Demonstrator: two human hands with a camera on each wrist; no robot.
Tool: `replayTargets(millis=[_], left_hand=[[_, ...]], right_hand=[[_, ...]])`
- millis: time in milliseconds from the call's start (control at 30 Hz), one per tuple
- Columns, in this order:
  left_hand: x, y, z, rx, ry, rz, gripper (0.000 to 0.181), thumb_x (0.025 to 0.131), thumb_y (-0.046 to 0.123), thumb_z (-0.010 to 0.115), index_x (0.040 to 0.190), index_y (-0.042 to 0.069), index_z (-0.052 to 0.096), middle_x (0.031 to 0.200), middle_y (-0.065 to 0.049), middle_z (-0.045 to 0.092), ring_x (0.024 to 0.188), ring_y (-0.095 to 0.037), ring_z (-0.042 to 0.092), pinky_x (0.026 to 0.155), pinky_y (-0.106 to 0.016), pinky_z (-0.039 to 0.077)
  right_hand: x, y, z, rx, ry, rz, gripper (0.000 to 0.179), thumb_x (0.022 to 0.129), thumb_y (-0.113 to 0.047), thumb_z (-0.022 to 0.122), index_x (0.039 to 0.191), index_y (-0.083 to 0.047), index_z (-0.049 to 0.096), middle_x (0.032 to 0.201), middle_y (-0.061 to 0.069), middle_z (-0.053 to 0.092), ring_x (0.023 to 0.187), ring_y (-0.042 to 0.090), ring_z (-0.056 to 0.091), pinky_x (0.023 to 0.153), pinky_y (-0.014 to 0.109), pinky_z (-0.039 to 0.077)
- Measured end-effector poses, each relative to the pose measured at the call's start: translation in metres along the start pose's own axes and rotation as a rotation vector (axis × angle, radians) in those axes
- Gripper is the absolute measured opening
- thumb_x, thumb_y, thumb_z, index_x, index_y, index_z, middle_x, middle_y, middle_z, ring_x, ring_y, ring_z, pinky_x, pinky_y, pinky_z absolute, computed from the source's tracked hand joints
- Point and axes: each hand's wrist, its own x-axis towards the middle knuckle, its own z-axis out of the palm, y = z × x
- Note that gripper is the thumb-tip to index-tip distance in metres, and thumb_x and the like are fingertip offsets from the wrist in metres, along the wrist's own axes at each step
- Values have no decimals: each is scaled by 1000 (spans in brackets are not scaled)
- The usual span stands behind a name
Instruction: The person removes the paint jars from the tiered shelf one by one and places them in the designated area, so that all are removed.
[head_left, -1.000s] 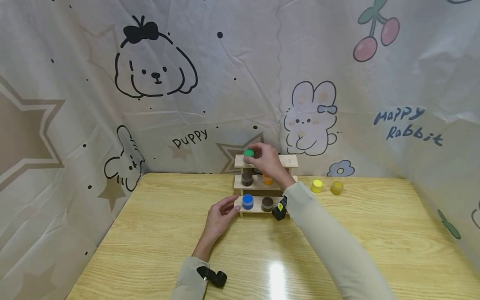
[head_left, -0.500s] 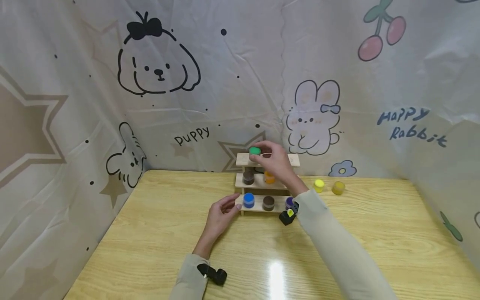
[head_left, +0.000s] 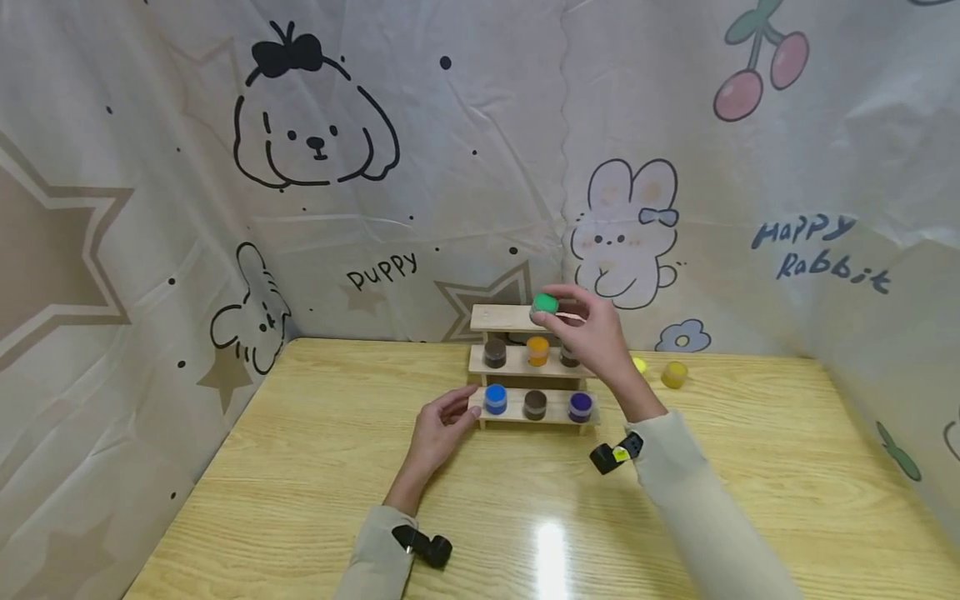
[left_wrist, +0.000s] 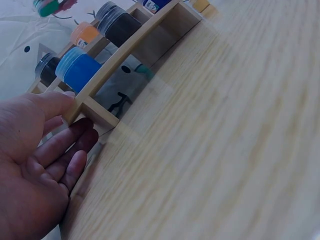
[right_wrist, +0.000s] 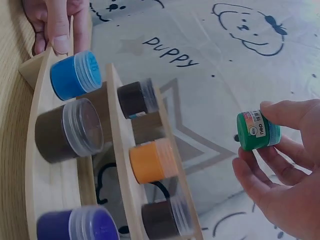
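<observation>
My right hand (head_left: 597, 337) holds a small green paint jar (head_left: 544, 303) between thumb and fingers, above the top tier of a three-step wooden rack (head_left: 502, 317). In the right wrist view the green jar (right_wrist: 252, 131) shows a white label. My left hand (head_left: 438, 435) grips the left end of the lowest tier, thumb on top. On that tier stand a blue jar (head_left: 496, 398), a dark brown jar (head_left: 535, 405) and a purple jar (head_left: 581, 407). The middle tier carries a dark jar (head_left: 495, 353), an orange jar (head_left: 537, 351) and another dark jar (right_wrist: 162, 219), partly hidden in the head view.
Right of the rack, on the wooden table (head_left: 750, 433), stand an ochre jar (head_left: 674, 375) and a yellow jar (head_left: 640, 365), the latter partly covered by my right arm. A printed cloth (head_left: 480, 150) hangs close behind the rack.
My right hand has moved rightward along the top tier with the green jar, from its left end to past the middle. The purple jar has come into view. My left hand stays on the rack.
</observation>
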Motion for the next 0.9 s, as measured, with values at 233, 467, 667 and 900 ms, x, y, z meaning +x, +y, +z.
replayTargets(millis=[233, 467, 667, 900], left_hand=[[-1, 0, 0, 4, 7, 5, 39, 97, 6, 71, 135, -2, 65, 130, -19, 68, 117, -36, 65, 86, -23, 53], [-1, -4, -2, -1, -15, 8, 39, 98, 13, 72, 136, 4, 67, 130, -14, 69, 117, -31, 66, 88, -25, 54], [-1, -3, -3, -5, -11, 8, 39, 98, 14, 73, 136, 5, 67, 130, -14, 69, 118, -31, 65, 88, -24, 54], [-1, -3, 0, -1, 6, 6, 39, 97, 9, 73, 135, 2, 67, 129, -18, 68, 117, -35, 65, 89, -32, 55]], right_hand=[[-18, 0, -20, 37, 29, 23, 42, 91, -15, 80, 129, -2, 65, 130, 11, 63, 118, 27, 63, 92, 22, 53], [-35, 3, -42, 26, 78, -24, 40, 91, -12, 80, 127, 0, 66, 127, 13, 65, 114, 24, 64, 93, 20, 52], [-47, 5, -62, -18, 123, -38, 40, 93, -12, 79, 129, -1, 67, 123, 13, 66, 110, 11, 62, 93, 18, 51], [-62, 14, -85, -46, 216, 16, 43, 92, -11, 79, 131, -1, 66, 122, 10, 65, 108, 10, 62, 91, 15, 50]])
